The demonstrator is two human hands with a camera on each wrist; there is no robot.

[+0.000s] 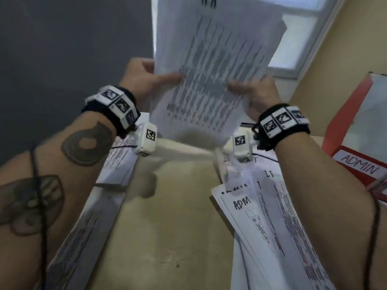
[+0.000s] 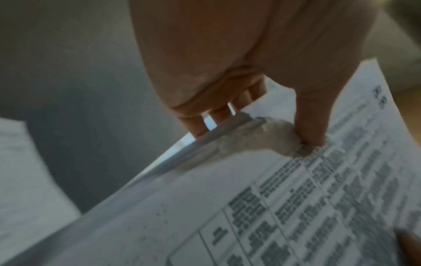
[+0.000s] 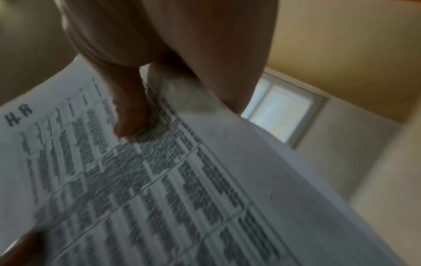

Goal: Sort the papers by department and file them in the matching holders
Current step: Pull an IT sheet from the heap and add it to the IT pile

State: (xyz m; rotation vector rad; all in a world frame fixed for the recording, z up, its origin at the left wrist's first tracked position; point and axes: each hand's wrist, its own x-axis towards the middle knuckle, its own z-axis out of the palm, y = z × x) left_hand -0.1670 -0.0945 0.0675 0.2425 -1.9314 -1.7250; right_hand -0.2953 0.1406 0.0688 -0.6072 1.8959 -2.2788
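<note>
A stack of printed papers (image 1: 211, 65) is raised above the table, its top sheet headed "HR" (image 3: 19, 115). My left hand (image 1: 146, 78) grips the stack's left edge, thumb on the front (image 2: 312, 126) and fingers behind. My right hand (image 1: 251, 88) grips the right edge the same way, thumb pressed on the print (image 3: 129, 118). A red holder labelled "ADMIN" (image 1: 360, 164) stands at the right. Loose papers marked "ADM" and "IT" (image 1: 272, 216) lie spread on the table below my right forearm.
More printed sheets (image 1: 117, 164) lie on the table's left side under my left arm. The beige tabletop (image 1: 167, 227) shows between the two piles. A dark grey wall (image 1: 62, 49) is at left, a window (image 1: 297, 38) behind the raised stack.
</note>
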